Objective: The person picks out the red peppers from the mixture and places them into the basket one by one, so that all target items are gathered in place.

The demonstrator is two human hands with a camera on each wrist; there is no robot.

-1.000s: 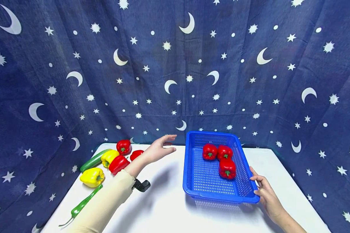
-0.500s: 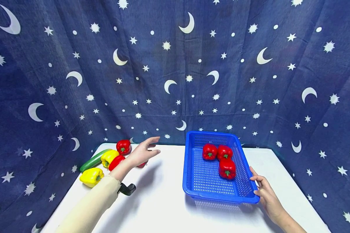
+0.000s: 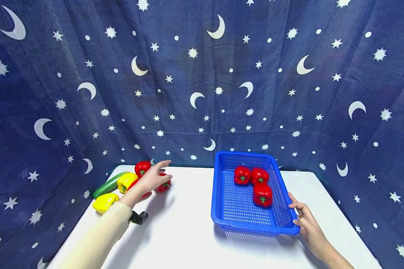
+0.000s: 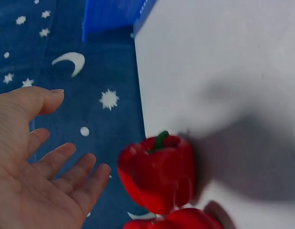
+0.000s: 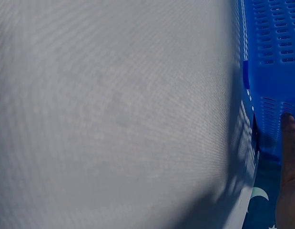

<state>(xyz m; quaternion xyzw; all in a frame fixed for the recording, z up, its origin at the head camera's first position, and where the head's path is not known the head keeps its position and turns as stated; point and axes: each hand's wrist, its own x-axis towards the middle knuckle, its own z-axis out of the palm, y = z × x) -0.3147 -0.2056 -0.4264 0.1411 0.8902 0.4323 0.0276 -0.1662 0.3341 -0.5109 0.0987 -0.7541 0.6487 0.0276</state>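
My left hand hovers over the cluster of vegetables at the table's left, fingers spread and relaxed, holding nothing. Just below it sits a red bell pepper, upright with a green stem, apart from the fingers in the left wrist view. Another red bell pepper touches it there; the arm partly covers one in the head view. My right hand grips the right rim of a blue perforated basket near its front corner. Inside the basket lie three red bell peppers, close together on its right side.
Around the left forearm are a green cucumber, a yellow bell pepper, a second yellow bell pepper and a red bell pepper farther back. A white table ends at a dark blue star-patterned curtain.
My left hand has moved left, from beside the basket to above the red bell peppers. The forearm now hides the long green chili pepper seen earlier. The right hand and basket have stayed put.
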